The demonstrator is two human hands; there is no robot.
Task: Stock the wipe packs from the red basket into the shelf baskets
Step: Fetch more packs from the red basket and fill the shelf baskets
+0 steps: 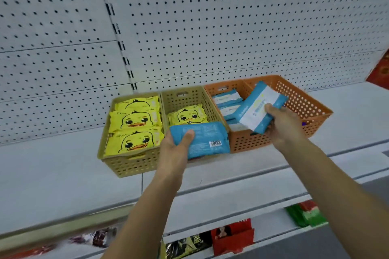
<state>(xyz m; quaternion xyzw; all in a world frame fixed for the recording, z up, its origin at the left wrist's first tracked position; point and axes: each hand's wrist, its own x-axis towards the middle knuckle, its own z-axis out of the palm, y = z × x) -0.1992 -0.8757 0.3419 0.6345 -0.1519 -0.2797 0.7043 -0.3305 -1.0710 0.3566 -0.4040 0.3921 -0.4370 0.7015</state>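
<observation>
– Right hand (pixel 282 124) grips a blue wipe pack (pixel 261 107) by its near end, thumb on top, and holds it tilted above the left orange basket (pixel 248 143).
– And the other?
– Left hand (pixel 174 149) holds a second blue pack (pixel 206 139), barcode side up, across the front rim of a tan basket (pixel 189 99) carrying yellow duck packs (pixel 187 115).
– How does the right hand's pack sit against its target?
– Directly over it. Stocked blue packs (pixel 227 99) lie with their long sides across that basket. The held pack's long axis runs more front to back, so it likely needs a turn to drop flat.
– Which hand is nearer?
– Right, by position. The second blue pack hangs just beside the orange basket's left wall and would have to travel right.
– Surroundings?
– Another orange basket (pixel 305 103) stands at right and a fuller tan basket (pixel 130 166) at left, all on a white shelf (pixel 52 164) under pegboard (pixel 210 27). No red basket is in frame.
</observation>
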